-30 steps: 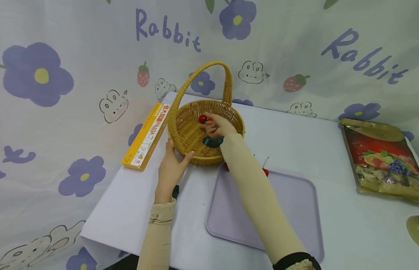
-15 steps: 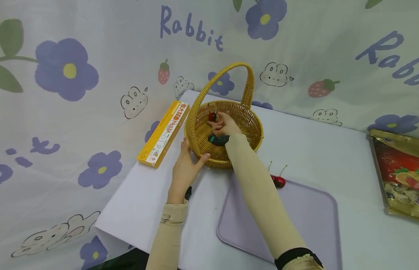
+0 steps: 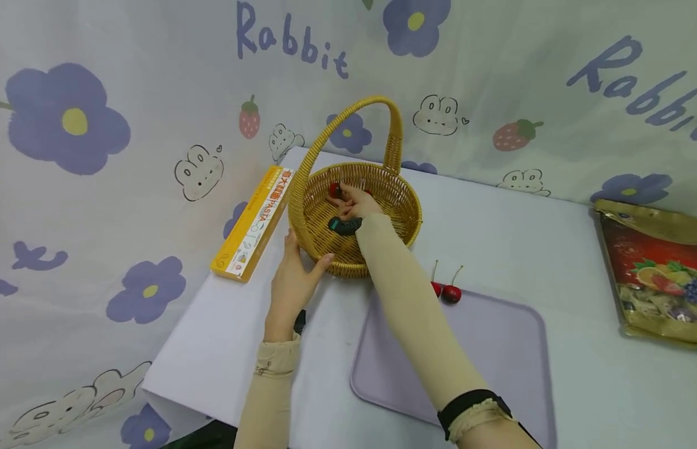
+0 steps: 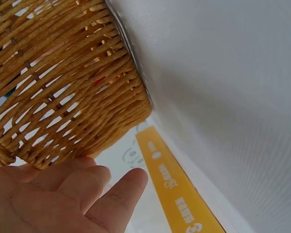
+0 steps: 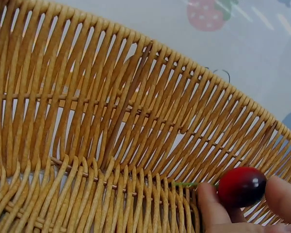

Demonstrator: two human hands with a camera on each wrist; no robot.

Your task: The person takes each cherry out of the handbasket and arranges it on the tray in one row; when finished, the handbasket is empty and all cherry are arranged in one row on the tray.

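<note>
A yellow wicker basket [image 3: 401,206] with a tall arched handle stands on the white table. My right hand [image 3: 354,202] reaches inside it and pinches a dark red cherry [image 5: 241,187] between thumb and finger, near the woven wall. A thin green stem shows beside that cherry in the right wrist view. A bit of red, partly hidden behind the right hand in the head view, shows farther back in the basket. My left hand [image 3: 294,284] rests against the basket's near left outside, thumb at the front rim and fingers extended along the wall.
Two stemmed cherries [image 3: 452,294] lie at the far edge of a lilac tray [image 3: 494,349], partly under the right forearm. A yellow pasta box [image 3: 253,227] lies left of the basket. A red and gold bag [image 3: 657,268] lies at right. A printed curtain hangs behind.
My right hand has shifted left inside the basket with the cherry, closer to the left wall. The left hand stays against the basket. The head view has swung right and back.
</note>
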